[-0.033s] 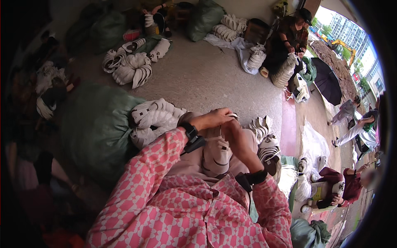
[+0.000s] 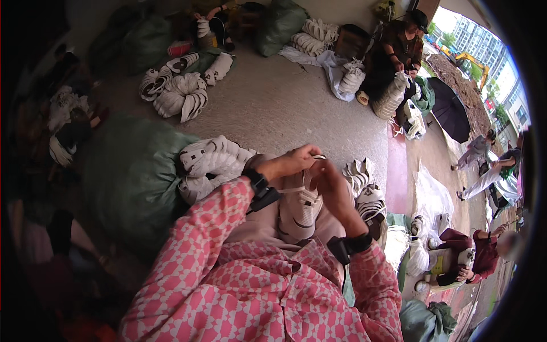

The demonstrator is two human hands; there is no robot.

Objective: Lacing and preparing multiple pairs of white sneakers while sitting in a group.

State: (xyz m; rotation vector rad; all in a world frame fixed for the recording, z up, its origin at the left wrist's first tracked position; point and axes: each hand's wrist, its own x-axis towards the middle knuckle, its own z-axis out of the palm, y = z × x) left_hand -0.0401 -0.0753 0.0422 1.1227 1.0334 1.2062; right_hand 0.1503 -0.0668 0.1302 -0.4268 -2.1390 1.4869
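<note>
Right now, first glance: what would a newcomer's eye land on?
Probably the pink-and-white patterned shirt filling the lower middle, with the wearer's hands close together just beyond a pale shoe in the lap. Next, the bulging green sack at left, beside a pile of pale shoe pieces. Then the open black umbrella at upper right.

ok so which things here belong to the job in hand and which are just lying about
In the job:
pale shoe at the lap
lace on it
left hand and right hand
probably the stacked shoes beside the lap

Apparently just lying about:
black umbrella
plastic sheet
</note>
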